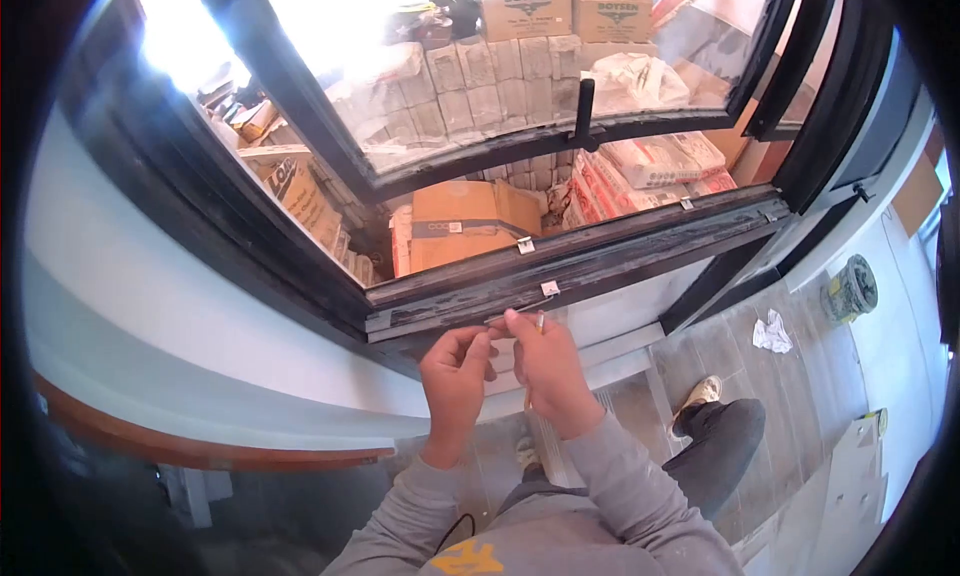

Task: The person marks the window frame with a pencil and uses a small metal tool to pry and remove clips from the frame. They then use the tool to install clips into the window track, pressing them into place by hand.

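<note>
Both my hands are up close together at the near edge of a dark window frame (650,261). My right hand (555,371) is closed around a thin, pencil-like stick (541,322), whose light end sticks up past the fingers. A slim metal rod (535,305) shows at its fingertips, along the frame. My left hand (455,376) is beside it, thumb and fingers pinched together; what they hold, if anything, is too small to make out. Just above the hands, a small white clip-like piece (549,288) sits on the frame, with another white piece (526,245) farther back.
A dark-framed window sash (480,161) with a handle (584,111) hangs tilted open above the sill. Behind it are cardboard boxes (480,221), stacked grey blocks (480,71) and wrapped packs (650,171). On the tiled floor at right stand a bucket (852,288) and crumpled paper (772,332).
</note>
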{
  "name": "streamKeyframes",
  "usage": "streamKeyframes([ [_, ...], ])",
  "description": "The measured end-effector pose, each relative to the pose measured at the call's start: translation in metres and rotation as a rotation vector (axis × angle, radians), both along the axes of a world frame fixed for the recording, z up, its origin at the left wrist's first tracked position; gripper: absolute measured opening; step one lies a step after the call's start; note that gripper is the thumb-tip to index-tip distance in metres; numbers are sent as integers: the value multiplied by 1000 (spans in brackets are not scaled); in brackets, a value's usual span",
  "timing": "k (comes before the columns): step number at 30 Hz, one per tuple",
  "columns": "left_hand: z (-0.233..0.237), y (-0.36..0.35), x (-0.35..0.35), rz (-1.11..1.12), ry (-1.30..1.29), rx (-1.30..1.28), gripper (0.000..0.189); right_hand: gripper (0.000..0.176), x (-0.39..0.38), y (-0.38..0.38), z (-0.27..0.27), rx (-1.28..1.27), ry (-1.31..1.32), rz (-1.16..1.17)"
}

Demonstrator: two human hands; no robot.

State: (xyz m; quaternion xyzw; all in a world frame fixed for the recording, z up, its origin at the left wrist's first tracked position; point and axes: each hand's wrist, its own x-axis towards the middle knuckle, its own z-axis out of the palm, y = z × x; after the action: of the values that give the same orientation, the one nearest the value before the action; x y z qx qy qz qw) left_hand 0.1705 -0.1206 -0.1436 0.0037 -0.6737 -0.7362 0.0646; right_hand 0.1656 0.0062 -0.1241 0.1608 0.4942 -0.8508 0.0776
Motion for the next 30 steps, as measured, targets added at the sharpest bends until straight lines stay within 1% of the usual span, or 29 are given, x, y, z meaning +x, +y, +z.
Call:
streamKeyframes([
  [1,6,-1,-1,-7,0,-5,17,28,-3,-1,3,-16,-15,-4],
  [3,19,1,-5,25,35,-161,18,28,-3,-3,4,-69,0,-6],
  [4,25,3,-8,12,36,-163,18,28,-3,-2,4,-114,12,5],
  [5,30,5,-10,45,61,-202,19,28,-3,-3,9,-116,9,-7],
  [7,40,10,-16,98,132,-273,20,27,-3,-4,22,-283,19,-12],
  [8,47,12,-20,88,132,-278,20,27,-3,-4,21,-289,19,-22],
  [10,58,14,-27,105,45,-369,20,27,-4,-4,17,-453,12,-2],
  [11,59,13,-31,83,40,-345,19,27,-4,-5,19,-455,18,-13],
  [12,62,17,-33,71,46,-346,19,24,-5,-5,23,-549,7,-12],
  [13,65,20,-33,93,104,-358,19,23,-5,-5,25,-644,-5,-13],
  [14,67,23,-33,114,158,-372,18,23,-6,-4,24,-651,-3,-28],
  [15,64,27,-36,153,229,-405,18,24,-7,-2,23,-707,27,10],
  [16,65,32,-37,139,233,-409,18,25,-8,0,23,-762,60,49],
  [17,68,37,-40,162,253,-414,18,25,-9,3,25,-765,68,38],
  [19,69,41,-43,180,271,-419,17,24,-5,11,29,-686,75,75],
  [20,65,38,-46,141,239,-325,17,24,-4,18,29,-686,77,69],
  [21,62,35,-50,96,209,-230,16,25,-3,28,29,-491,108,143],
  [22,55,30,-54,75,217,-227,16,30,-2,41,29,-292,140,205],
  [24,40,24,-59,72,275,-162,17,31,11,64,21,-245,121,137],
  [25,41,30,-59,72,278,-96,18,30,20,77,17,-215,118,118],
  [28,49,44,-61,88,271,-126,19,29,50,110,6,-152,108,39],
  [29,56,52,-61,99,259,-184,20,27,60,120,1,-110,84,5],
  [30,63,62,-60,88,257,-186,20,26,66,126,-2,-70,57,-27],
])
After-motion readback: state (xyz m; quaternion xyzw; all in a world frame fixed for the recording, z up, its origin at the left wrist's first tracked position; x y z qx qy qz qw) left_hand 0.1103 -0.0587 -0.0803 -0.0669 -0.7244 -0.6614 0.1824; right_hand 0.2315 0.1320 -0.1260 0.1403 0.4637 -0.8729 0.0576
